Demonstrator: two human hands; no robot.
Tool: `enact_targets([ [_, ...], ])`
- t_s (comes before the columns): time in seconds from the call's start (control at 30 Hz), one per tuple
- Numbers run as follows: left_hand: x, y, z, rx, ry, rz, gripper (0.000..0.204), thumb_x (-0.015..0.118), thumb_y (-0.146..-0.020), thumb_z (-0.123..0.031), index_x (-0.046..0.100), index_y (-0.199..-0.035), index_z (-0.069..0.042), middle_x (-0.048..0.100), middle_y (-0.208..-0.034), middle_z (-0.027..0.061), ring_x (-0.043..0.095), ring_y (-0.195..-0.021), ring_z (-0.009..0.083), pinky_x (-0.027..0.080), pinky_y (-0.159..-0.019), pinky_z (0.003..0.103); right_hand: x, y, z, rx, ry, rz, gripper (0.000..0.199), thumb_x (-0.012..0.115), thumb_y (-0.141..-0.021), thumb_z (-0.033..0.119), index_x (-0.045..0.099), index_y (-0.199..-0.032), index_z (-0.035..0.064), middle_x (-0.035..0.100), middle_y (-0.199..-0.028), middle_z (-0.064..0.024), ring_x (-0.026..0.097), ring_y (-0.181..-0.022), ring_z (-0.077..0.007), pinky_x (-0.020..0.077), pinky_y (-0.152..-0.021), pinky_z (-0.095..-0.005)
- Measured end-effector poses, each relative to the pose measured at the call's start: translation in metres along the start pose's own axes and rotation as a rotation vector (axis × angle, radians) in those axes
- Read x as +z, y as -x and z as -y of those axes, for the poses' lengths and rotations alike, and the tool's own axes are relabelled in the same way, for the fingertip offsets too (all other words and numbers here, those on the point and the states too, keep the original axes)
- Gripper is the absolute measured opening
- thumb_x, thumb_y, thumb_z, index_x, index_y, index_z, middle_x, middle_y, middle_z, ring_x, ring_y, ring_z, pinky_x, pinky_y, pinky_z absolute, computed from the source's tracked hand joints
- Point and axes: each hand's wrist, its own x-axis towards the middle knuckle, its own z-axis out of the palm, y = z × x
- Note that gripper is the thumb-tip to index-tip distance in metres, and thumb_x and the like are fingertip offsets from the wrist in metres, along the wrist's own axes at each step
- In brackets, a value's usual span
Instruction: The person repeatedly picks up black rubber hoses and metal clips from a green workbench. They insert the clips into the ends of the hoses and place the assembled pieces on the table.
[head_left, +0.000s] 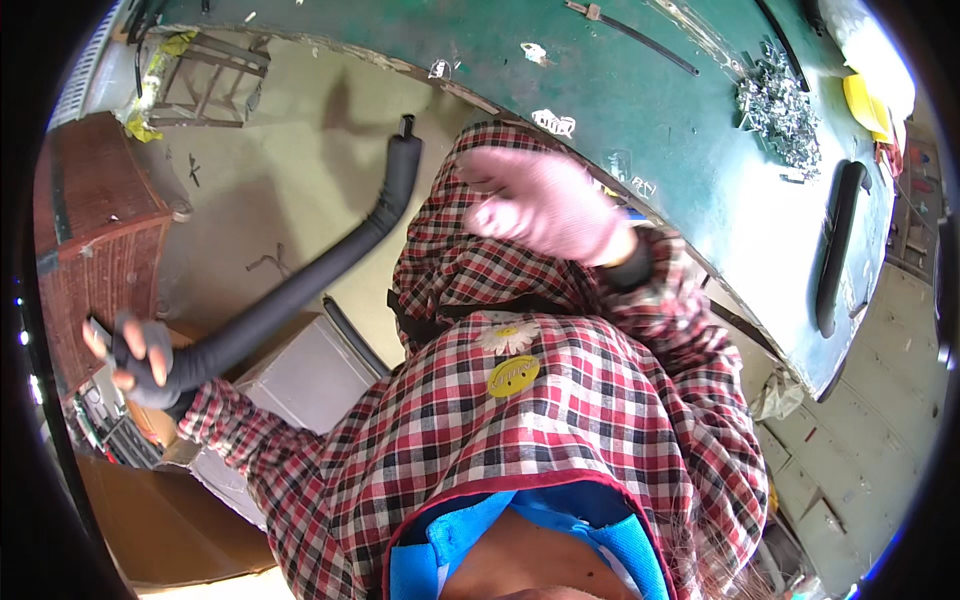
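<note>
My left hand [148, 362], in a grey glove with bare fingertips, is closed around one end of a long, black, foam-like padded tube [310, 290]. The tube slants up to the right, bends, and ends in a narrower dark tip beside my lap. My right hand [548, 205], in a pink glove, is over my lap by the bench edge. It is blurred, but its thumb stands apart from the fingers and nothing shows in it. A similar black tube with bent ends [840, 250] lies on the green workbench [690, 150] at the right.
A pile of small metal clips [782, 112] sits on the bench near a yellow item [867, 107]. A thin dark strip [640, 42] lies at the far edge. To my left are a reddish-brown wooden cabinet [100, 230], cardboard boxes [310, 375] and another black tube [352, 335].
</note>
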Motion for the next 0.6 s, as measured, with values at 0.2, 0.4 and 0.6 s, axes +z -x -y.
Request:
enact_targets([
  [0.2,-0.027,0.011,0.076,-0.154,-0.272,-0.349,0.075,0.068,-0.098,-0.028,0.029,-0.160,-0.014,0.055,-0.116,0.0149,0.059,-0.087,0.0150,0.052,-0.077,0.030,0.066,-0.009,-0.036,-0.069,-1.609,0.172,0.065,0.082,-0.087,0.037,0.052,-0.133,0.0025,0.067,-0.112,-0.0096,0.062,-0.119,-0.0283,0.0474,-0.106,-0.0429],
  [0.4,0.111,-0.070,0.228,-0.281,-0.562,-0.019,0.069,0.056,-0.104,-0.034,0.028,-0.159,-0.003,0.041,-0.154,0.0216,0.042,-0.142,0.0294,0.031,-0.118,0.042,0.038,-0.009,0.002,0.021,-1.084,-0.164,0.048,0.082,-0.087,0.028,0.055,-0.117,0.0042,0.065,-0.096,-0.0053,0.067,-0.099,-0.0210,0.0534,-0.093,-0.0383],
  [0.6,0.221,-0.109,0.232,-0.707,-0.652,0.217,0.046,0.069,-0.091,-0.005,0.053,-0.134,-0.003,0.062,-0.097,0.0025,0.061,-0.082,0.0095,0.052,-0.077,0.027,-0.039,0.046,0.021,-0.070,0.166,-0.408,0.018,0.077,-0.082,0.012,0.071,-0.099,0.0089,0.070,-0.086,-0.0077,0.069,-0.082,-0.0257,0.0564,-0.073,-0.0360],
])
